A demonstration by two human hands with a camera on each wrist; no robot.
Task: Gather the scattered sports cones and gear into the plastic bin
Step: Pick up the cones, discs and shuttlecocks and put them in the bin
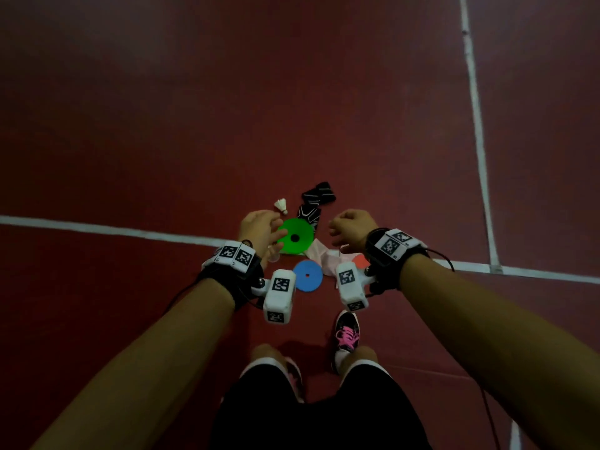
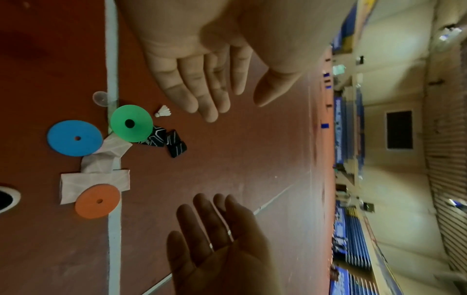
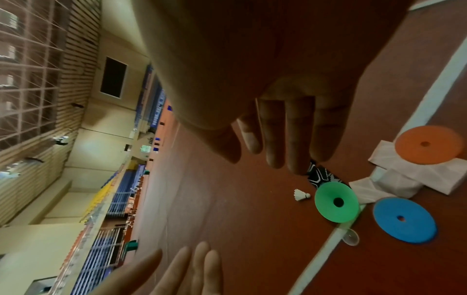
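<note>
Both hands hang empty above gear scattered on the red court floor. My left hand (image 1: 264, 227) has straight fingers (image 2: 202, 95), its tips over the edge of a green cone (image 1: 295, 237). My right hand (image 1: 347, 230) is relaxed, with loosely bent fingers (image 3: 298, 139), and holds nothing. Closer to me lies a blue cone (image 1: 307, 276). An orange cone (image 2: 97, 201) sits on a white cloth (image 2: 101, 175); the right wrist unit half hides it in the head view. A shuttlecock (image 1: 281, 205) and black patterned wristbands (image 1: 316, 199) lie just beyond the green cone. No bin is in view.
A small clear cup (image 2: 101, 98) stands on the white court line (image 1: 97, 227) beside the green cone. My shoe with pink laces (image 1: 346, 332) is just behind the gear. Open red floor stretches beyond; a second line (image 1: 475, 125) runs away on the right.
</note>
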